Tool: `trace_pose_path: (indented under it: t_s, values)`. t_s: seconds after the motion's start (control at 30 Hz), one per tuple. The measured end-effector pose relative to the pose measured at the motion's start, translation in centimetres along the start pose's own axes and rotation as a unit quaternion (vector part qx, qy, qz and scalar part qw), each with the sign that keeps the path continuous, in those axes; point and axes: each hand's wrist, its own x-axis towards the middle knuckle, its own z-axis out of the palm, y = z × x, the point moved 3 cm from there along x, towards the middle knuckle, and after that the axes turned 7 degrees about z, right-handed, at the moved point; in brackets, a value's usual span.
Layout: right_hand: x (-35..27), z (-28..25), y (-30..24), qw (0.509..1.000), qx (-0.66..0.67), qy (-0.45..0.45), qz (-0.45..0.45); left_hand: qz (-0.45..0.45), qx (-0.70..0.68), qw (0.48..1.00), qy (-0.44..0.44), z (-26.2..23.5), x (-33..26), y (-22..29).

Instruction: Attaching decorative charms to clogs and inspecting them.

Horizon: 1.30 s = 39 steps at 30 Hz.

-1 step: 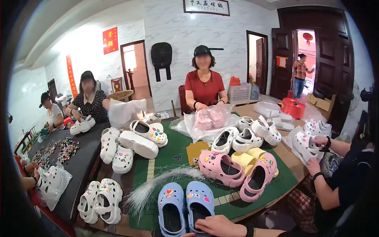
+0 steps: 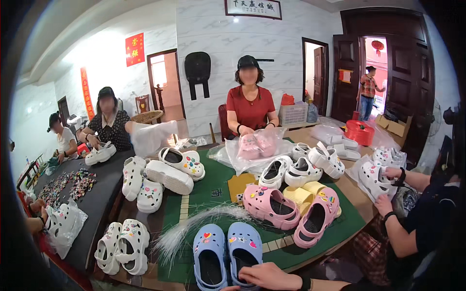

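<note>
A pair of light blue clogs stands side by side at the table's front edge, toes pointing away from me, with colourful charms on top. My right hand (image 2: 269, 276) comes in from the lower right, its fingertips hooked over the inner edge of the right blue clog (image 2: 245, 245). Beside it is the left blue clog (image 2: 210, 252), which the right hand does not touch. Of my left hand (image 2: 231, 288) only a sliver of finger shows at the lower edge, close to the heels; the rest is out of view.
Pink clogs (image 2: 272, 206), yellow footwear (image 2: 299, 198) and white clogs (image 2: 139, 242) surround the green mat (image 2: 286, 257). Pale plastic strands (image 2: 184, 230) lie behind the blue pair. A person opposite handles bagged pink clogs (image 2: 252, 145); another at right holds a white clog (image 2: 376, 179).
</note>
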Motion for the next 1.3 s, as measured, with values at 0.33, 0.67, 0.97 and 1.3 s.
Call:
trace_pose_path:
  t_s: [0.33, 0.67, 0.97, 1.3]
  values:
    - [5.4, -1.0, 6.1, 0.990, -0.068, -0.022, -0.126, 0.086, 0.016, 0.995, -0.043, 1.5, 2.1, 0.2]
    - [6.2, -3.7, -0.6, 0.944, -0.010, -0.311, -0.107, 0.159, 0.091, 0.974, 0.133, 1.7, 2.1, 0.9]
    - [5.7, -4.4, -0.3, 0.959, 0.000, -0.265, -0.096, 0.133, -0.013, 0.979, 0.152, 1.5, 2.2, 2.0]
    - [-0.1, -10.1, 2.1, 0.995, 0.008, -0.098, -0.023, 0.196, 0.035, 0.930, 0.308, -3.4, -4.3, 2.4]
